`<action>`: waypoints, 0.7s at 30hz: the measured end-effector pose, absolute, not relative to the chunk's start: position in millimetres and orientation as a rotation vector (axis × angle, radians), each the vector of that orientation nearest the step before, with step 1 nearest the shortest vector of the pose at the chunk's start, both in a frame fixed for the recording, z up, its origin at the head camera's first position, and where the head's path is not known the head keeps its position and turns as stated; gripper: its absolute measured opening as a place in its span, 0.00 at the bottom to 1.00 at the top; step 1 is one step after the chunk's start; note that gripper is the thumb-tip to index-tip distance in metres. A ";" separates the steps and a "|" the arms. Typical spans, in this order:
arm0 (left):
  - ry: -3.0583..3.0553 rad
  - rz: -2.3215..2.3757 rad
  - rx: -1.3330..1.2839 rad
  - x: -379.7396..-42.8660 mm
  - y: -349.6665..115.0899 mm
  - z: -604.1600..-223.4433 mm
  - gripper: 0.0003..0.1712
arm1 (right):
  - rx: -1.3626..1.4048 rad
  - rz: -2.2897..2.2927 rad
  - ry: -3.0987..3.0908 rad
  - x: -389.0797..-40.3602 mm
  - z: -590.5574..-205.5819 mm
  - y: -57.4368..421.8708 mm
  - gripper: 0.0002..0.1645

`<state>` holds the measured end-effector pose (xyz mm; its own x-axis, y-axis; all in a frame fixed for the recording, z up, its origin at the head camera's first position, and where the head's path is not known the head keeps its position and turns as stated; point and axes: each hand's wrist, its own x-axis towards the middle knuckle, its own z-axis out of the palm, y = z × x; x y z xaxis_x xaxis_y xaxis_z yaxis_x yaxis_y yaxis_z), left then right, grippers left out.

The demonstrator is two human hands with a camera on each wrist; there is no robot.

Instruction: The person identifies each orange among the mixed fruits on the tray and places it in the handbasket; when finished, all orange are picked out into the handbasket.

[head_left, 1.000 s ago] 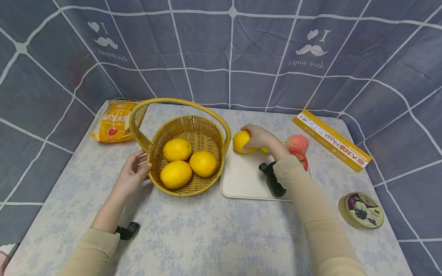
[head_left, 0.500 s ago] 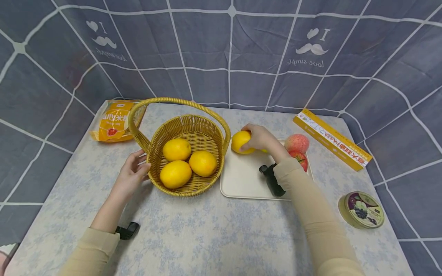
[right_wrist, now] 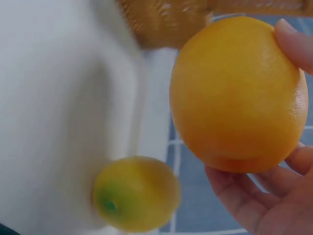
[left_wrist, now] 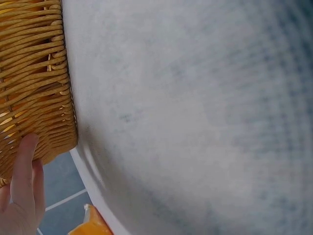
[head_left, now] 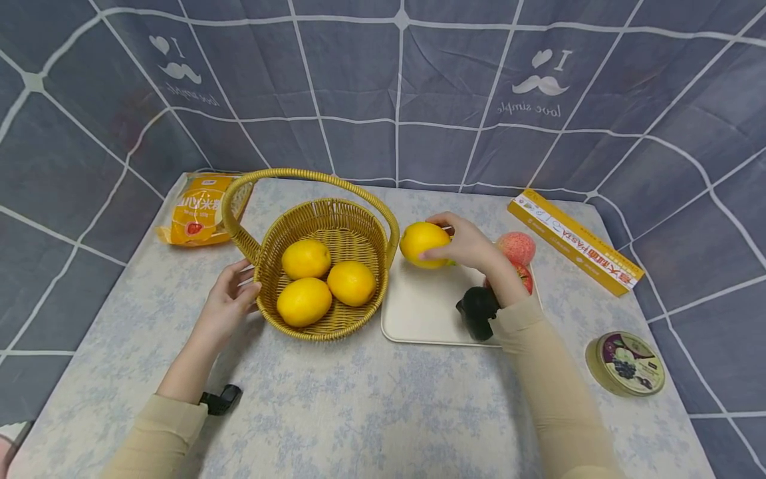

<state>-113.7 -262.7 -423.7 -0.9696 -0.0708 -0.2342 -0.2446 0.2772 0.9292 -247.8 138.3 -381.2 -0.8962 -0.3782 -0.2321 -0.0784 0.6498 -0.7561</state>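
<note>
My right hand (head_left: 469, 249) holds a yellow-orange oval fruit (head_left: 423, 245) over the back of the white tray (head_left: 419, 326). Up close in the right wrist view, the thumb is on one side of this fruit (right_wrist: 239, 93) and the fingers are on the other. Several similar fruits lie in a yellow wicker basket (head_left: 359, 219) with a tall handle. Against the basket's left outer wall rests my left hand (head_left: 227, 303); its fingers (left_wrist: 24, 171) lie fairly straight on the weave in the left wrist view. A smaller yellow fruit with a green end (right_wrist: 137, 196) sits on the tray.
A peach (head_left: 516, 247) and a red apple (head_left: 524, 278) are on the tray's right side, partly behind my right arm. An orange food packet (head_left: 203, 209) lies back left. To the right are a pasta box (head_left: 574, 243) and a round tin (head_left: 626, 364).
My right hand has turned at the wrist and shifted slightly right, with the held fruit tilted and more of it showing. The left hand and basket stay put.
</note>
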 end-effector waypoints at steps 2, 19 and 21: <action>2.387 1.784 -0.292 -113.6 -263.3 -423.6 0.35 | -0.370 -1.174 2.475 -238.8 -375.9 140.3 0.46; 2.367 1.801 -0.264 -113.7 -265.9 -425.4 0.36 | -0.653 -1.412 2.268 -177.0 -350.8 127.1 0.38; 2.362 1.802 -0.263 -113.2 -265.6 -425.9 0.36 | -0.677 -1.404 2.258 -173.0 -350.4 120.9 0.38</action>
<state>-113.2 -265.6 -425.9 -0.9719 -0.0431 -0.2314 -0.2346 0.2593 0.9369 -173.0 120.9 -350.4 -0.8049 -0.5885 -0.0763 -0.1921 0.3800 -0.9048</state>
